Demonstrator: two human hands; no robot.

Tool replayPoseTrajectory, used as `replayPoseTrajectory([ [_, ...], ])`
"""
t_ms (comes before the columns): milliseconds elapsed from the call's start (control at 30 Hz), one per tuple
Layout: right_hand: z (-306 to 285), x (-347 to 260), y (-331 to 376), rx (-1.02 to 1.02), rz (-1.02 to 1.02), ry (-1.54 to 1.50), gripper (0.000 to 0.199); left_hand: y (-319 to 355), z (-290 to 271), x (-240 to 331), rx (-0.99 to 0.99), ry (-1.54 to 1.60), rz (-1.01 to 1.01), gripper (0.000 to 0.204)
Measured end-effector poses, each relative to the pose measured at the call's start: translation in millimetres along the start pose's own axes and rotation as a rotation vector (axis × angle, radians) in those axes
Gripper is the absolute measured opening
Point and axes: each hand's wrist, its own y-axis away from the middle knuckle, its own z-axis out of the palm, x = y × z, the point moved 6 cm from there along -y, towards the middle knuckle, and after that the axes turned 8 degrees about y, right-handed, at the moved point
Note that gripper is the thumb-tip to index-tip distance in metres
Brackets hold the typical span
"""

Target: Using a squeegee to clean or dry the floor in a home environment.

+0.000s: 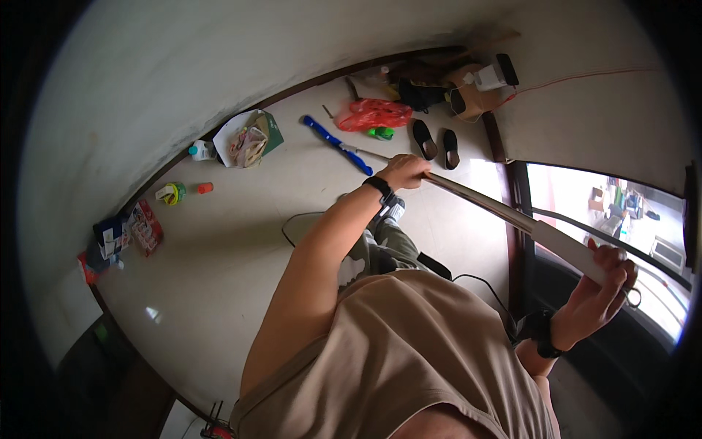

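A flat mop has a long blue head (pixel 322 133) lying on the floor ahead of me. Its metal pole (pixel 479 200) slants up to the right and ends in a white grip (pixel 563 245) with a hanging loop. My left hand (pixel 404 172) is closed round the lower part of the pole. Up at the right, my right hand (pixel 603 289) has its fingers round the end of the white grip. Black bands sit on both wrists.
Near the mop head lie a red plastic bag (pixel 373 115), a green item (pixel 381 133) and dark shoes (pixel 424 139). Along the left wall stand an open bag (pixel 248 143), a white bottle (pixel 201 151), a yellow-green tub (pixel 172 193) and packages (pixel 145 228). A window (pixel 621 219) is at right.
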Motion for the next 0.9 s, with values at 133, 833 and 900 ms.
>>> replayPoseTrajectory([
  [133, -1, 6, 0, 0.034, -0.009, 0.014, 0.018, -14, -17, -1, 0.237, 0.049, 0.059, 0.019],
  [833, 132, -52, -2, -0.456, -0.404, -0.203, 0.026, 123, -123, -41, 0.746, -0.111, -0.321, 0.009],
  [900, 136, -52, 0, -0.455, -0.374, -0.245, 0.024, 133, -125, -44, 0.761, -0.109, -0.329, 0.009],
])
